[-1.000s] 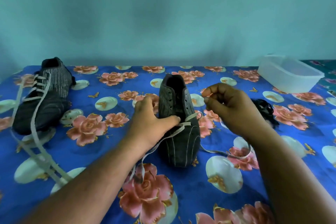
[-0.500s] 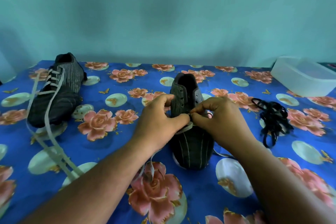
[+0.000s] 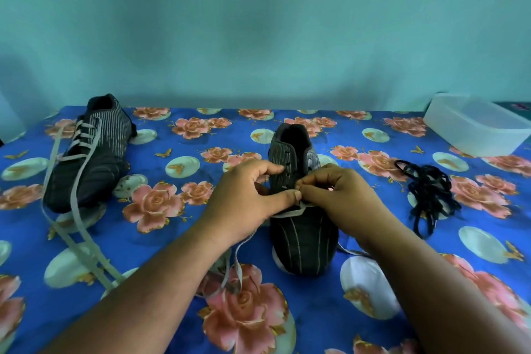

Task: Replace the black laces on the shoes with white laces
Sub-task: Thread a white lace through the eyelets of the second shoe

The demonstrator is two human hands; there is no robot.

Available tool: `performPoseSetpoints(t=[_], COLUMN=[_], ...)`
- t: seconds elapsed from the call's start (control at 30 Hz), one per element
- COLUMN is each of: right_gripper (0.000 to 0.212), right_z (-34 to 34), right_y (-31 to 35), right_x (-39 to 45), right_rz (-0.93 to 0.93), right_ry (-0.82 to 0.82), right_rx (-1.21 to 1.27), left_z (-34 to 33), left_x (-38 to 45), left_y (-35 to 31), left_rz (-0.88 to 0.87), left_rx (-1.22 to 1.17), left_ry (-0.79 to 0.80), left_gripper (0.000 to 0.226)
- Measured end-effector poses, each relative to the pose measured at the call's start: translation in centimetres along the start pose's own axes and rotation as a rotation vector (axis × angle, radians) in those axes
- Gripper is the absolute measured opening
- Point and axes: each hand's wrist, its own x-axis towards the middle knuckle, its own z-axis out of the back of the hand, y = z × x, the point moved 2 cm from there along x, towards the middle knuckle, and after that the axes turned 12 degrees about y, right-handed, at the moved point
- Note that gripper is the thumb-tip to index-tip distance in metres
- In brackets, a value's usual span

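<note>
At the far left of the flower-print bench [image 3: 178, 238] lies the finished shoe [image 3: 92, 152], toe toward the person, already carrying a white lace whose long loose ends [image 3: 77, 227] trail down over the cloth toward the near edge. Moving right, the left hand [image 3: 247, 198] has its fingers curled, thumb and forefinger seemingly pinching the white lace [image 3: 290, 211] where it crosses the front of the second shoe [image 3: 301, 210]; that lace's free tail drops from under the left wrist and lies on the cloth in front. The second shoe stands between both hands with its long axis running straight away from the person, toe near, opening far, so the empty eyelets [image 3: 287, 164] sit just beyond the fingertips, up the shoe from where the lace lies now. The right hand [image 3: 339, 195] meets the left over the tongue, fingers bunched as if nipping the other end of the same lace, though the tip itself is hidden. Both hands are about equally near the next eyelet pair; the right-hand row lies directly ahead of the right fingertips. Further right the removed black laces [image 3: 428, 195] lie heaped, well apart from the shoe, and a clear plastic container [image 3: 474, 126] sits at the far right corner.
</note>
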Motion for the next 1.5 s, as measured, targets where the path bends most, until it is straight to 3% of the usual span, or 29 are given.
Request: performPoseSetpoints(t=[0.13, 0.3, 0.47, 0.57, 0.73, 0.8, 0.97, 1.03, 1.13, 1.27, 1.37, 1.5], right_gripper=[0.003, 0.009, 0.008, 0.017, 0.036, 0.037, 0.035, 0.032, 0.03, 0.029, 0.031, 0.033], right_z=[-0.1, 0.3, 1.8, 1.4, 1.8, 1.9, 2.1, 2.1, 2.1, 2.2, 2.2, 2.0], right_y=[0.0, -0.2, -0.9, -1.4, -2.3, -2.6, -2.9, -3.0, -3.1, -3.6, -3.6, -3.3], right_x=[0.0, 0.2, 0.6, 0.9, 1.1, 1.1, 1.4, 1.4, 1.6, 1.9, 1.9, 1.8], right_rz=[0.046, 0.111, 0.185, 0.206, 0.063, 0.019, -0.004, -0.014, -0.03, -0.043, -0.05, -0.065], right_ry=[0.005, 0.063, -0.109, -0.074, -0.031, -0.016, 0.001, 0.012, 0.025, 0.017, 0.036, 0.026], right_rx=[-0.051, -0.078, -0.018, -0.102, 0.077, 0.112, 0.248, 0.302, 0.379, 0.395, 0.465, 0.476], left_z=[0.6, 0.4, 1.3, 1.9, 2.9, 3.9, 7.1, 7.2, 6.2, 3.5, 1.5, 1.0], left_x=[0.4, 0.4, 0.7, 0.8, 0.9, 1.2, 1.3, 1.5, 1.8, 1.4, 1.3, 1.3], left_y=[0.3, 0.1, 0.9, 1.5, 2.1, 2.9, 3.9, 4.1, 3.3, 2.1, 2.0, 1.7], left_rz=[-0.086, -0.218, -0.003, 0.058, 0.127, 0.166, 0.244, 0.209, -0.01, -0.237, -0.223, -0.114], left_rx=[0.049, 0.137, -0.181, -0.313, -0.378, -0.348, -0.001, 0.148, 0.251, 0.21, 0.209, 0.158], left_ry=[0.035, -0.055, 0.08, 0.138, 0.176, 0.125, -0.246, -0.276, -0.22, -0.002, 0.136, 0.159], left_gripper=[0.029, 0.007, 0.005, 0.007, 0.01, 0.012, 0.01, 0.01, 0.021, 0.041, 0.042, 0.016])
